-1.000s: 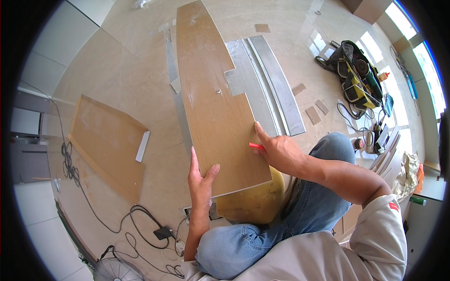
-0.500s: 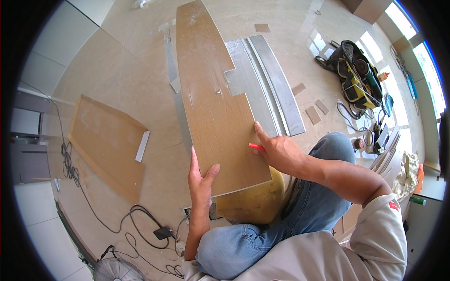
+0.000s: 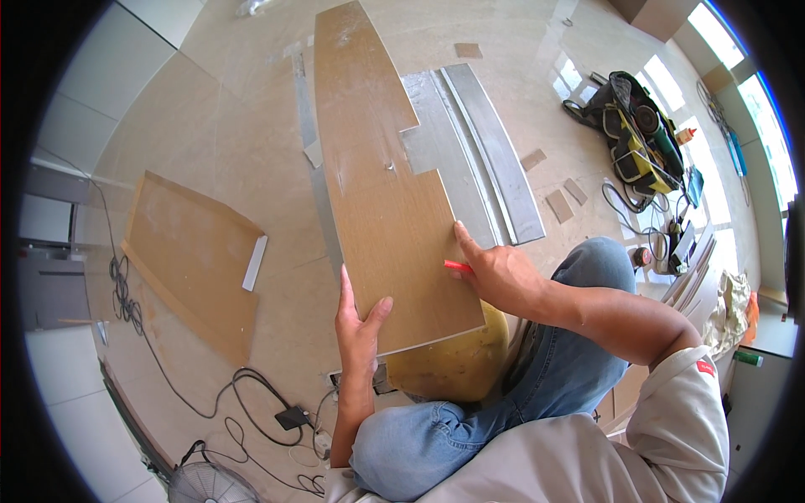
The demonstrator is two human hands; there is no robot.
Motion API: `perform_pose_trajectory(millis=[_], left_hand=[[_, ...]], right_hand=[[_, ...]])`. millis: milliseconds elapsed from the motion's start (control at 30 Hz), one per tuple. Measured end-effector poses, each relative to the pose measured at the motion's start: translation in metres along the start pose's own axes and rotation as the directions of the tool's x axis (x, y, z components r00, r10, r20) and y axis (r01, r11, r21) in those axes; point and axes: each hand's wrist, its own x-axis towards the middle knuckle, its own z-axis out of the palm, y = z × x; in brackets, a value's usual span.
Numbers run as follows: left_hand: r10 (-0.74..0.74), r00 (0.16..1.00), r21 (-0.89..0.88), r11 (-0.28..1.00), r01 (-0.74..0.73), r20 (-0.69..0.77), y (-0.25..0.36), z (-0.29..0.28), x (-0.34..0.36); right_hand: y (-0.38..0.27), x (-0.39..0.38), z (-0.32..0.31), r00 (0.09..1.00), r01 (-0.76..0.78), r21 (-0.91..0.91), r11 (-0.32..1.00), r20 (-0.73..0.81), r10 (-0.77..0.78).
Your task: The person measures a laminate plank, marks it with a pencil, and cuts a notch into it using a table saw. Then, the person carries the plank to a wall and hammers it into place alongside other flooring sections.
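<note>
A long wood-grain board [image 3: 394,243], with a rectangular notch in its right edge, slants away from me over a grey metal-topped bench [image 3: 453,142]. My left hand [image 3: 359,331] grips its near left edge, thumb on the upper face and fingers along the side. At the right edge, below the notch, my right hand [image 3: 503,272] holds a red pencil-like stick [image 3: 458,266], its index fingertip touching the board's edge. The other fingers of that hand curl out of sight. A yellow rounded surface [image 3: 453,360] shows under the board's near end.
On the left, a brown panel [image 3: 193,260] lies on the floor among black cables [image 3: 243,386] and a fan [image 3: 210,484]. A black-and-yellow tool bag [image 3: 637,142] stands at the right. Several small offcuts [image 3: 559,205] lie beyond the bench; thin strips [image 3: 692,264] are near my right knee.
The board's near end has shifted very slightly, and both hands keep their places on it. The red stick stays in my right hand.
</note>
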Motion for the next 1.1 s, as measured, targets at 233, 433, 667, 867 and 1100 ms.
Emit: perform_pose_trajectory(millis=[233,433,667,867,1100], left_hand=[[0.026,1.000,-0.004,1.000,-0.026,-0.005,-0.004,-0.002,-0.002],[-0.003,1.000,0.005,1.000,0.003,-0.015,-0.002,-0.001,-0.006],[0.004,1.000,0.028,1.000,-0.003,-0.025,-0.004,-0.001,-0.011],[0.002,1.000,0.013,1.000,-0.002,-0.023,-0.004,0.001,-0.015],[-0.013,1.000,0.013,1.000,0.013,-0.019,0.000,0.002,-0.022]], right_hand=[[-0.001,-0.002,0.000,1.000,-0.002,-0.020,1.000,0.004,0.002],[-0.003,-0.004,-0.003,0.998,0.034,-0.045,0.998,0.056,-0.032],[-0.002,-0.009,-0.001,0.997,0.065,-0.041,0.997,0.034,-0.064],[-0.004,-0.014,-0.004,0.997,0.057,-0.049,0.997,0.048,-0.054],[-0.003,-0.021,-0.001,0.997,0.076,-0.063,0.995,0.026,-0.074]])
